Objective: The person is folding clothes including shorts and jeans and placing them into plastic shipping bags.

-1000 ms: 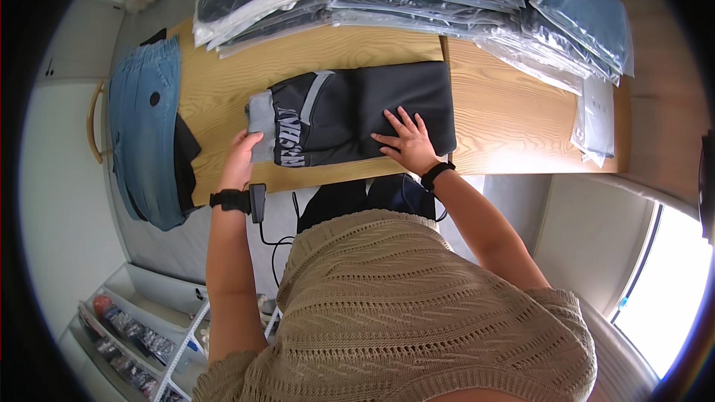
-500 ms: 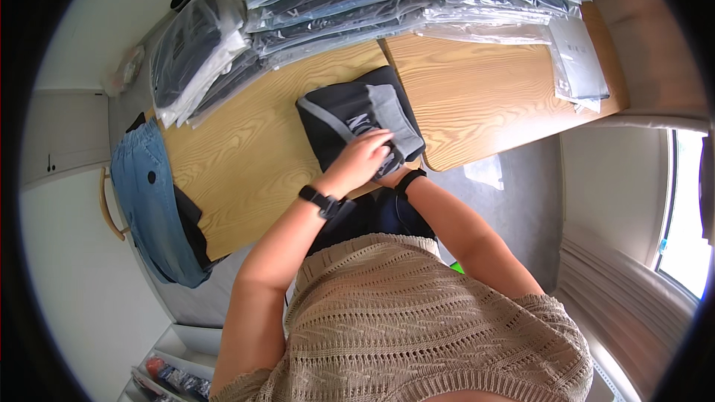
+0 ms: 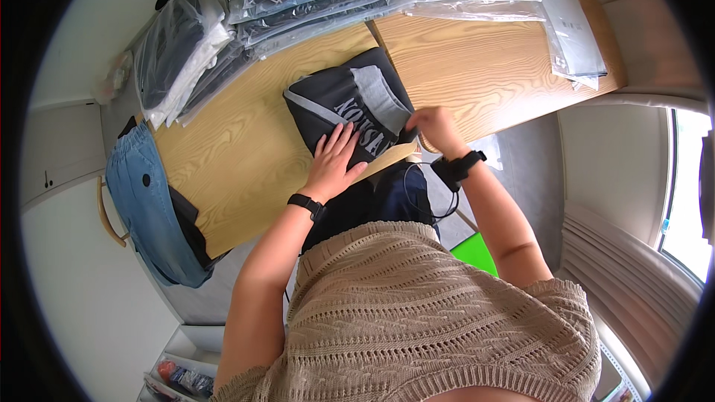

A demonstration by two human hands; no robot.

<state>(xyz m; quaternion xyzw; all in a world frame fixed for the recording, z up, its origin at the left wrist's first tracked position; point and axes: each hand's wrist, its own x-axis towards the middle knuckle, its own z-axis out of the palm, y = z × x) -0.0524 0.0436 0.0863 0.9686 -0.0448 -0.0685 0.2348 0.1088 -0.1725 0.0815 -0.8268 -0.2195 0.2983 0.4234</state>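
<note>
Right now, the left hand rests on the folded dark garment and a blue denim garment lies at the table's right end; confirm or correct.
Wrong end: the head view shows the blue denim garment at the left end of the table. The left hand does rest on the folded dark garment.

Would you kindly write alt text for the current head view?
A person's left hand rests on a folded dark garment on a wooden table, while the right hand pinches its right edge. Bagged clothes are stacked beyond; blue denim hangs at left.
</note>
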